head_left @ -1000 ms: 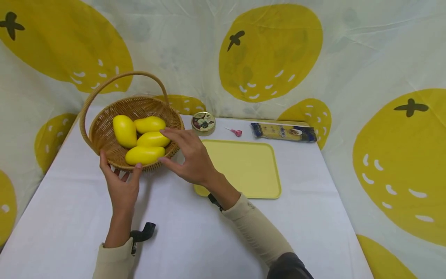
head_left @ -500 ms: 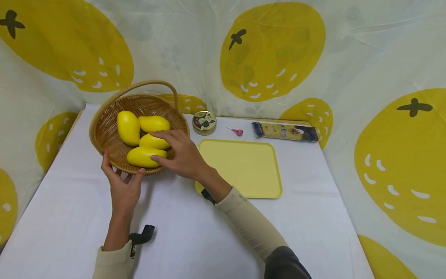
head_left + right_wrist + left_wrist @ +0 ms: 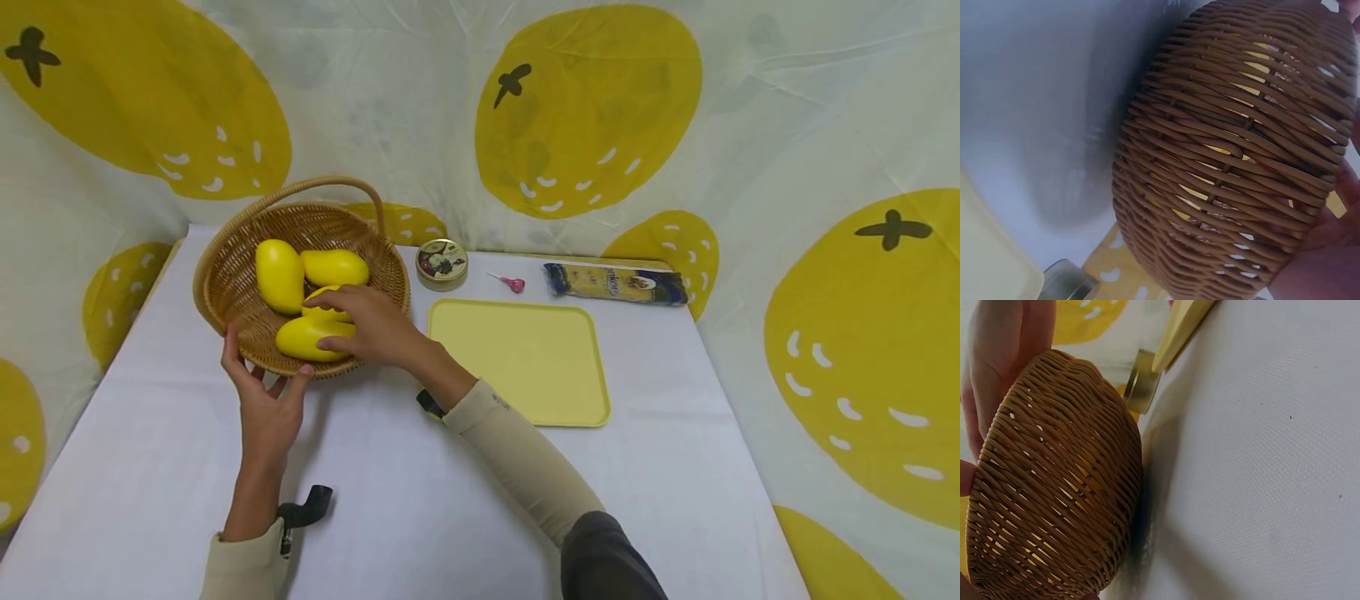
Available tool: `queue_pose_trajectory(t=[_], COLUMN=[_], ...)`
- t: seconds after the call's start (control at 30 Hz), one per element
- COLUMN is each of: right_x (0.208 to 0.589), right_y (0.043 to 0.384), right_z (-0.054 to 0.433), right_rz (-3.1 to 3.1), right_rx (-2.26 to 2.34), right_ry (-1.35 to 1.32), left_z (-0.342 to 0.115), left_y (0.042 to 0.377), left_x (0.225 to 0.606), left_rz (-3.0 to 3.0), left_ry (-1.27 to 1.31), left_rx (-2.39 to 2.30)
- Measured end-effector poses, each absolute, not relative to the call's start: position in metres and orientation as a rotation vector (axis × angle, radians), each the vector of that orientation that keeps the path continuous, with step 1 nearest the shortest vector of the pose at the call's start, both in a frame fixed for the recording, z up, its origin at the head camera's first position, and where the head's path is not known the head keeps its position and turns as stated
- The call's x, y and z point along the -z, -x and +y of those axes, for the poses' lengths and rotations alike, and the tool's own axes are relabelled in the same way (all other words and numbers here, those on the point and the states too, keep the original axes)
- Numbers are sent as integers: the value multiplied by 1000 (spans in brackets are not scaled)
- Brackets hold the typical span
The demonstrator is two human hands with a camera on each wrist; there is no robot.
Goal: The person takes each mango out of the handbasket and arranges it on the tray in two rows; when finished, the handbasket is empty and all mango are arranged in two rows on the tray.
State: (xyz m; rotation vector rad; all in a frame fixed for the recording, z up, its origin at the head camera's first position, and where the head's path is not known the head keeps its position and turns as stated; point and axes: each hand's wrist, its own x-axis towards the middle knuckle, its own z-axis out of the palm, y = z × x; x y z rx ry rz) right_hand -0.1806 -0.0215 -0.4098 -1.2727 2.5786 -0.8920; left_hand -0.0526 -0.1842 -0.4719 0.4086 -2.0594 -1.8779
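My left hand (image 3: 266, 421) grips the near rim of a wicker basket (image 3: 401, 287), thumb on the outside front and fingers spread to the left. The basket tilts toward me and holds several glossy yellow mangoes. Inside it, my right hand (image 3: 378, 329) curls its fingers over the middle mango (image 3: 321, 313), while the thumb lies over the front mango (image 3: 300, 338). The hand hides where it touches them. Beyond lie a left mango (image 3: 279, 277) and a back mango (image 3: 337, 267). Both wrist views mostly show the woven basket wall (image 3: 1060, 481), with yellow glimpsed through the gaps.
A yellow tray (image 3: 525, 362) lies right of the basket on the white cloth. Behind it are a round tin (image 3: 442, 261), a pink lollipop (image 3: 513, 284) and a blue-and-yellow packet (image 3: 615, 283). A fruit-print curtain (image 3: 585, 117) hangs at the back.
My right hand has moved left and deeper over the mangoes, its fingers and thumb drawing closer together. The basket has shifted slightly right, its handle lower; my left hand keeps its grip.
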Motion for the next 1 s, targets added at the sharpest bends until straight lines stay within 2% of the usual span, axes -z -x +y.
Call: queue_pose_trajectory(t=[0.6, 1.0], right_x=[411, 416], right_y=[198, 194], right_z=[-56, -61], right_rz=[2497, 2546], right_rx=[534, 403], right_ry=[1071, 1087], left_z=[-182, -181], left_y=[52, 51], left_x=[473, 474], left_rz=[-2072, -2083], left_ry=[-411, -434], left_rx=[1846, 1840])
